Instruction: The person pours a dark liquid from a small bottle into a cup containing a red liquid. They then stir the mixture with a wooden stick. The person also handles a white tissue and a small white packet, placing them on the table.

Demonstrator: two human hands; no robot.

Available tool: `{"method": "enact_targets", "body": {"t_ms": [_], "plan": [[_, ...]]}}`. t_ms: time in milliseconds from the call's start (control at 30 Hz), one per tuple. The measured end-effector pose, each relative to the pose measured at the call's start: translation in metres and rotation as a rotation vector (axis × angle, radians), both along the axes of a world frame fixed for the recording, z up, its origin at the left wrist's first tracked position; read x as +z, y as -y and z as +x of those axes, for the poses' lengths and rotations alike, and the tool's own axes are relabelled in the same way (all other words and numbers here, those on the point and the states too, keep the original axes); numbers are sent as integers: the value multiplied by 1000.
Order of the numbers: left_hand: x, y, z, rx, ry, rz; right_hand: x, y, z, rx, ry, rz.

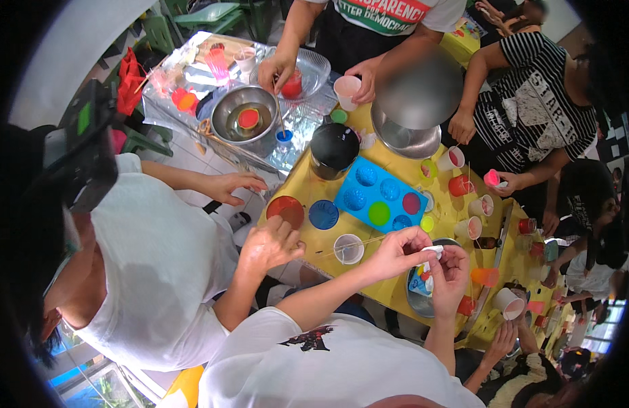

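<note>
My left hand (401,255) and my right hand (450,275) meet above the table's near edge. Between their fingertips they pinch a small white piece (434,251) that looks soft or crumpled; I cannot make out what it is. Just beneath, a colourful blue, red and yellow item (420,281) shows by a metal bowl (417,304), partly hidden by my hands. Left of my hands stands a white cup (348,249) with a thin stick across it. Beyond lies a blue silicone mold (358,217) with round cavities, some filled green or dark red.
A yellow table (389,282) carries several cups, a dark pot (333,149) and a large metal bowl (423,143). A co-worker's hand (270,241) is close on my left. People across hold cups and sticks. A foil-covered table (192,61) bears another metal bowl (226,109).
</note>
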State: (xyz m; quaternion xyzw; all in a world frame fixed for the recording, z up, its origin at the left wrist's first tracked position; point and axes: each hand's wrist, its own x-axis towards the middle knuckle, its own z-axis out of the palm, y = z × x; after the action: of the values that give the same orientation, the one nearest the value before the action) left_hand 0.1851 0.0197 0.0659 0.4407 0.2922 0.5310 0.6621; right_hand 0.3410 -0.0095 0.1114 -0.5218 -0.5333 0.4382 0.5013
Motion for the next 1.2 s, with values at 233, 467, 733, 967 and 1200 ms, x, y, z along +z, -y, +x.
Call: {"method": "enact_targets", "body": {"t_ms": [233, 467, 733, 967, 1200], "plan": [[-18, -8, 5, 64, -30, -3, -12, -13, -2, -42, 93, 55], [-21, -12, 5, 40, -5, -55, -5, -16, -14, -13, 260, 146], [-13, -7, -6, 130, -123, 73, 0, -6, -14, -3, 277, 183], [-18, 3, -4, 89, -240, 210, -9, 13, -6, -44, 370, 234], [-15, 10, -4, 76, -113, -23, -4, 9, -20, -51, 342, 247]]}}
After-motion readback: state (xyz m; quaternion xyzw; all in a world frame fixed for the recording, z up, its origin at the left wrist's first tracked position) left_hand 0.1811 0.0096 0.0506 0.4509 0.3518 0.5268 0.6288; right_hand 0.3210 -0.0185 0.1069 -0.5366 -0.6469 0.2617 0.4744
